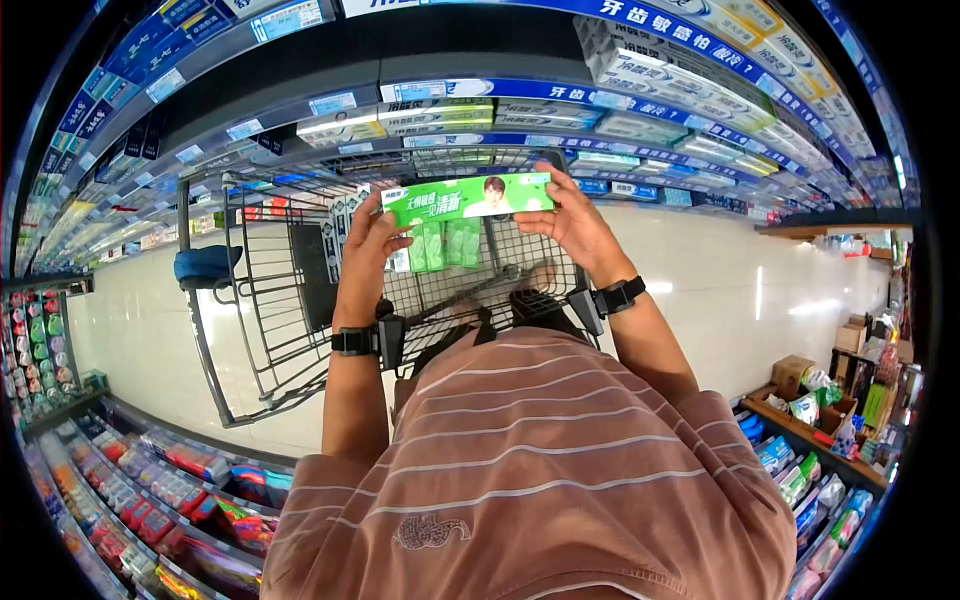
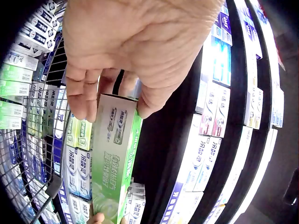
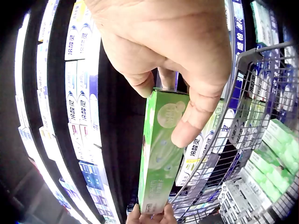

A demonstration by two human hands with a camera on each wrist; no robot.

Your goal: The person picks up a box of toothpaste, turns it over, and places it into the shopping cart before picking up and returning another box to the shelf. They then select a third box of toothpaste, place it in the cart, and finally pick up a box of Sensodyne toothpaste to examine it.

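Note:
A long green toothpaste box [image 1: 455,200] is held level between the two hands, over the shopping cart, with its printed face up in the head view. My left hand [image 1: 368,240] grips one end of it; the left wrist view shows thumb and fingers on either side of the box's pale end [image 2: 114,121]. At the other end my right hand [image 1: 578,235] pinches the box between thumb and fingers, seen closely in the right wrist view at the green end [image 3: 168,105]. Under it, several green boxes [image 1: 445,245] lie in the cart.
The wire shopping cart [image 1: 186,240] stands before the person, a blue wrap [image 1: 207,267] on its frame. Shelves [image 1: 290,72] of toothpaste boxes rise just beyond it. White-and-black boxes [image 3: 236,198] also lie in the cart. Behind are low racks [image 1: 150,480] of colourful packets.

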